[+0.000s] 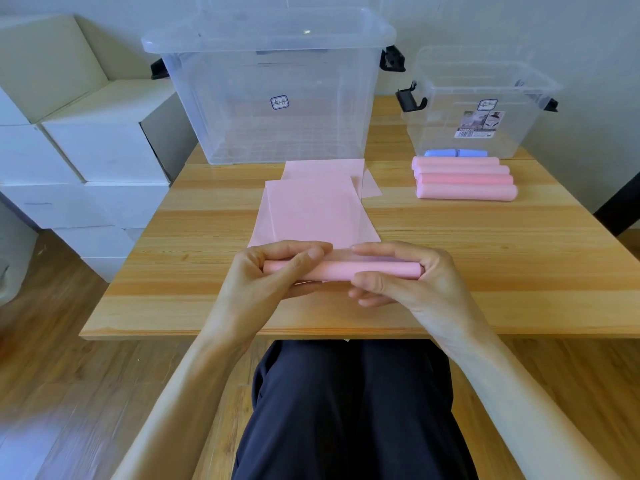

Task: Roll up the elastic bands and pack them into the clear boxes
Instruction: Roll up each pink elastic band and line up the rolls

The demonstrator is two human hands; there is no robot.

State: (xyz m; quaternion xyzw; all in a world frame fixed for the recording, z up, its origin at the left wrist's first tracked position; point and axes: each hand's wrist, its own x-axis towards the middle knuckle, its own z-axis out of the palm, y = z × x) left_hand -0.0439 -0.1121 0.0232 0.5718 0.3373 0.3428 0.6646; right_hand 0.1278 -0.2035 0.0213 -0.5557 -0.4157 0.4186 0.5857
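A pink elastic band point(313, 209) lies flat down the middle of the wooden table point(519, 258), its near end wound into a roll point(341, 270). My left hand point(266, 275) grips the roll's left end, thumb on top. My right hand point(405, 275) grips the right end, fingers curled round it. Several finished pink rolls point(464, 181) lie side by side at the right, with blue rolls point(455, 153) behind them. A large clear box point(270, 98) with its lid on stands at the back; a smaller clear box point(481, 109) stands right of it.
White cardboard boxes point(90, 150) are stacked on the floor left of the table. The table's front edge runs just below my hands, with my lap in dark trousers point(349, 410) under it. A dark object point(620, 206) stands at the far right.
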